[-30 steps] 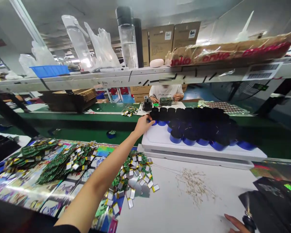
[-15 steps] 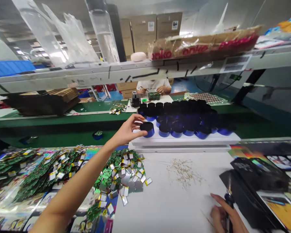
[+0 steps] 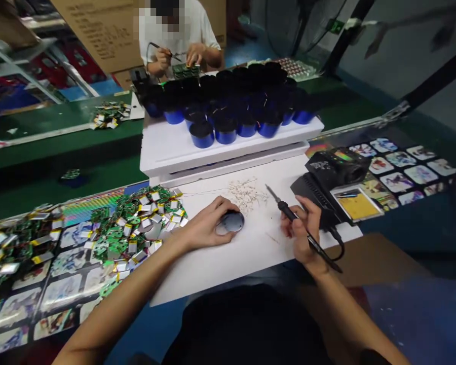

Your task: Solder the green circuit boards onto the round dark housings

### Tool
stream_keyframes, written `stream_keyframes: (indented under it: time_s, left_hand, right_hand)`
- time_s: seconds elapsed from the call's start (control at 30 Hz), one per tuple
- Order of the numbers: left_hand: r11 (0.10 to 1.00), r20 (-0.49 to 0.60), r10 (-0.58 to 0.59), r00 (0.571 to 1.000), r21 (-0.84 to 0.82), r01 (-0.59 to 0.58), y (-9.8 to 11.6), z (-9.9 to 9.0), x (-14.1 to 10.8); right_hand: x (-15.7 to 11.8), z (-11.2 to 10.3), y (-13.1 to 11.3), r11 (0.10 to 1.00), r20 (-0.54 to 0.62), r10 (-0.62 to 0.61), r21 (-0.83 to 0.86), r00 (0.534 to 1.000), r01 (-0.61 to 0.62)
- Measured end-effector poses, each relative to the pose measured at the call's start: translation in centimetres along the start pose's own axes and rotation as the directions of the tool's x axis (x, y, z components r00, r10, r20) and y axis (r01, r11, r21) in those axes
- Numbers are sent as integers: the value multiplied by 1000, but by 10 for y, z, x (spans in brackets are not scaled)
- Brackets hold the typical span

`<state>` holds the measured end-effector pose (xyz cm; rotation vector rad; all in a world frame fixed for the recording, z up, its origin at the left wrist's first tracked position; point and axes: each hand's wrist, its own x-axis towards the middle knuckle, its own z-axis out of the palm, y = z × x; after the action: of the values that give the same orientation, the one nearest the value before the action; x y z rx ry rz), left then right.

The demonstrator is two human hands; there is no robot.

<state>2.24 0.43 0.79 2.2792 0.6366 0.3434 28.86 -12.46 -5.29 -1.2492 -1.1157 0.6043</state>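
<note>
Two hands work over the white sheet (image 3: 213,274) on the desk. Your left hand (image 3: 205,228) curves its fingers (image 3: 222,205) over a round blue-grey roll (image 3: 233,221), and your right hand (image 3: 302,233) pinches a soldering iron (image 3: 285,207) between thumb and fingers. Wire clippings (image 3: 247,195) lie just beyond, beside a heap of circuit boards and pouch batteries (image 3: 137,228).

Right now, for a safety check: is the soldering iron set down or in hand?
In hand: the right hand grips the soldering iron like a pen, tip over the white sheet.
</note>
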Motion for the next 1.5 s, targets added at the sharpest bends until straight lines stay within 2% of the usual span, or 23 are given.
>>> stream_keyframes:
  time_s: [0.13, 0.2, 0.27, 0.4, 0.5, 0.63, 0.7, 0.8, 0.9, 0.97, 1.1, 1.23, 1.3, 1.4, 1.5]
  left_hand:
    - [992, -114, -68, 991, 97, 79, -7, 8, -4]
    - [991, -168, -55, 984, 111, 75, -8, 9, -7]
    - [995, -168, -9, 986, 96, 26, -9, 8, -10]
    - [998, -81, 62, 995, -1, -63, -9, 5, -11]
    - [999, -116, 42, 992, 35, -38, -10, 8, -11]
    - [990, -185, -35, 982, 131, 60, -9, 9, -11]
    - [991, -145, -64, 987, 106, 80, -7, 1, -13]
    - [997, -4, -64, 998, 34, 64, -3, -21, -21]
    - [999, 130, -40, 991, -23, 43, 0, -41, -27]
    - [998, 152, -17, 988, -57, 26, 0, -45, -28]
    - [993, 71, 46, 996, -108, -38, -7, -33, -21]
    - [999, 6, 31, 1000, -31, -30, -12, -20, -13]
    - [999, -8, 40, 999, 14, -40, -10, -19, -11]
    - [998, -10, 42, 999, 46, -42, -4, -28, -15]
    - [998, -47, -24, 999, 63, 27, -1, -52, -29]
  right_hand:
    - [-5, -5, 0, 994, -31, 84, -69, 996, -86]
    - [-8, -10, -2, 987, -23, 104, -124, 994, -106]
    - [-12, -14, -7, 979, -26, 94, -178, 995, -97]
    - [-15, -19, -16, 963, -32, 46, -263, 998, -53]
    - [-15, -19, -16, 951, -25, 44, -306, 999, -50]
    - [-15, -19, -13, 938, -14, 69, -340, 997, -70]
    - [-14, -19, -12, 934, -13, 89, -346, 996, -88]
    - [-14, -21, -12, 931, -17, 91, -354, 996, -91]
    - [-15, -21, -11, 931, -35, 50, -361, 998, -59]
    - [-16, -16, -10, 933, -62, -1, -360, 998, -21]
    - [-17, 8, -15, 966, -83, -70, -253, 994, 47]
    - [-19, 37, -22, 993, 38, -41, -107, 998, 44]
    - [-20, 46, -22, 992, 91, -80, -93, 993, 88]
    - [-20, 53, -16, 973, 130, -169, -134, 977, 186]
    - [-16, 55, -7, 945, 163, -222, -209, 961, 253]
